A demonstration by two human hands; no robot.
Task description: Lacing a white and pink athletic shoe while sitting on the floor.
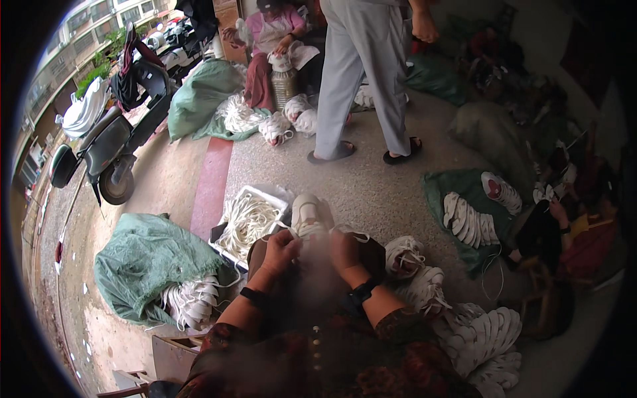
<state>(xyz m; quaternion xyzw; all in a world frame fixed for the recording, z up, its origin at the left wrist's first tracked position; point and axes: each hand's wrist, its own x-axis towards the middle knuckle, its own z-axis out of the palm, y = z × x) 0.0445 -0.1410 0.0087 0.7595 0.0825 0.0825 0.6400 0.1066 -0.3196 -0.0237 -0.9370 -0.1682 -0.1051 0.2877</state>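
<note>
A white shoe point(308, 213) rests at my lap between my knees, its toe pointing away from me. Just to the left of it, my left hand point(282, 249) is closed in a pinch on a white shoelace point(286, 227). On the shoe's other side my right hand point(344, 251) is curled, and a loose lace end point(353, 232) sticks out past it to the right. A blur in the middle of the picture hides the near end of the shoe and the right fingertips.
A white box point(284, 199) of loose laces stands left of my knee. Left of it, a green sack point(142, 262) spills white shoe parts point(191, 302). Stacked white shoe parts point(481, 338) lie at my right. Ahead, a person in grey trousers point(361, 73) stands; others sit working.
</note>
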